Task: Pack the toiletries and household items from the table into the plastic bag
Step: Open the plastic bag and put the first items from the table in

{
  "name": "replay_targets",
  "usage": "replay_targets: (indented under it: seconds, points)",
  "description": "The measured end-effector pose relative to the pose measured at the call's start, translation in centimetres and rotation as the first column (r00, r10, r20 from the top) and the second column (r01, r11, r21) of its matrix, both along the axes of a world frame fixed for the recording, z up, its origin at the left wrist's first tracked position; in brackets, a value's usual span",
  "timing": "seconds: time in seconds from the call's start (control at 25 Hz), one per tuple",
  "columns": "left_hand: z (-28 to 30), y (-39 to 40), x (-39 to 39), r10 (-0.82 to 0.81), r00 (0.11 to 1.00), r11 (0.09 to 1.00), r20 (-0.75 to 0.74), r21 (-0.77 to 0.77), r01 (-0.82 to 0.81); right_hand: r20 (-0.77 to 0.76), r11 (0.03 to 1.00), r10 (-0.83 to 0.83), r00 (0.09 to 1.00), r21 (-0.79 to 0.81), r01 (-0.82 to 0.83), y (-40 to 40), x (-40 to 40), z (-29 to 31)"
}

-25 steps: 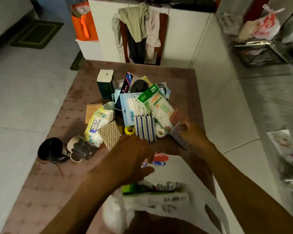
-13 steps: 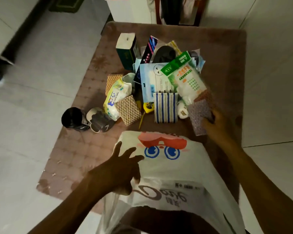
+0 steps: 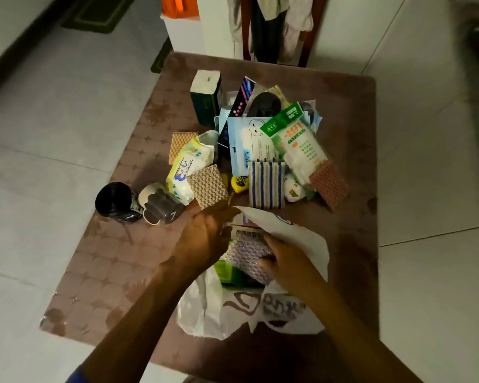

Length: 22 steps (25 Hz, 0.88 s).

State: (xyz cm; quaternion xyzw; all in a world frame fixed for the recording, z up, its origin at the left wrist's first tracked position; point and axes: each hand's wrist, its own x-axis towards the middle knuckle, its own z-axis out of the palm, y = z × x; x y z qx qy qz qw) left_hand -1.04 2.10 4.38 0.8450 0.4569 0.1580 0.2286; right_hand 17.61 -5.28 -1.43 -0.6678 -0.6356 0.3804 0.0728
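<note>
Right hand [image 3: 285,258] gripping a purple scouring pad [image 3: 250,254] at the mouth of the white plastic bag [image 3: 288,233], long axis slanting from upper left to lower right, lower corner hidden by fingers; left hand [image 3: 205,239] holding the bag's rim open, fingertips hidden.

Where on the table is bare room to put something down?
The table is bare at its near left, between the black cup and the bag, and along the far edge behind the green box. The middle is crowded with a pile around the striped sponge.
</note>
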Motion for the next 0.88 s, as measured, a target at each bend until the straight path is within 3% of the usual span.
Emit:
replay_targets:
  seconds: [0.08, 0.12, 0.2, 0.28, 0.32, 0.36, 0.44, 0.52, 0.64, 0.76, 0.84, 0.88]
  points:
    - [0.2, 0.1, 0.5, -0.108, 0.994, 0.994, -0.035, 0.002, 0.108, 0.149, 0.999, 0.038, 0.988, -0.019, -0.036, 0.5, 0.5, -0.2]
    - [0.3, 0.2, 0.8, -0.144, 0.989, 0.99, -0.039, -0.003, 0.144, 0.174, 0.996, 0.001, 0.985, 0.092, -0.017, 0.4, 1.1, 0.7]
    - [0.3, 0.6, 1.5, -0.188, 0.982, 0.982, -0.029, -0.008, 0.188, -0.032, 0.931, -0.173, 0.984, 0.322, 0.174, -0.2, 3.1, 3.2]
    - [0.0, 1.3, 2.2, -0.19, 0.981, 0.982, -0.045, -0.011, 0.19, -0.341, 0.823, -0.394, 0.854, 0.284, 0.493, 1.3, 5.9, 4.4]
    - [-0.3, 1.7, 2.5, -0.182, 0.981, 0.983, -0.067, -0.023, 0.181, -0.396, 0.744, -0.503, 0.768, 0.254, 0.618, 3.2, 7.6, 3.8]
    - [-0.6, 2.2, 2.8, -0.172, 0.981, 0.985, -0.094, -0.034, 0.17, -0.347, 0.69, -0.592, 0.727, 0.248, 0.68, 5.6, 9.7, 2.7]
    - [-1.0, 3.1, 3.0, -0.153, 0.978, 0.988, -0.14, -0.057, 0.147, -0.138, 0.73, -0.65, 0.747, 0.16, 0.664, 10.2, 13.8, -0.7]
    - [-1.1, 3.7, 3.0, -0.123, 0.98, 0.989, -0.153, -0.1, 0.109, -0.004, 0.786, -0.618, 0.786, -0.033, 0.617, 12.7, 16.1, -4.2]
    - [-1.2, 3.6, 2.6, -0.077, 0.986, 0.991, -0.148, -0.123, 0.059, 0.145, 0.817, -0.557, 0.818, -0.08, 0.571, 12.8, 16.8, -8.2]
    - [-0.8, 3.1, 2.5, -0.058, 0.988, 0.992, -0.141, -0.123, 0.041, -0.008, 0.778, -0.625, 0.78, 0.07, 0.624, 10.1, 15.1, -4.8]
    - [-0.7, 2.9, 2.1, -0.075, 0.991, 0.992, -0.114, -0.113, 0.062, -0.331, 0.626, -0.692, 0.642, 0.167, 0.761, 5.9, 13.3, 0.2]
    - [-0.9, 2.8, 1.7, -0.093, 0.992, 0.989, -0.089, -0.127, 0.081, -0.488, 0.616, -0.64, 0.594, 0.137, 0.776, 3.6, 11.7, 3.1]
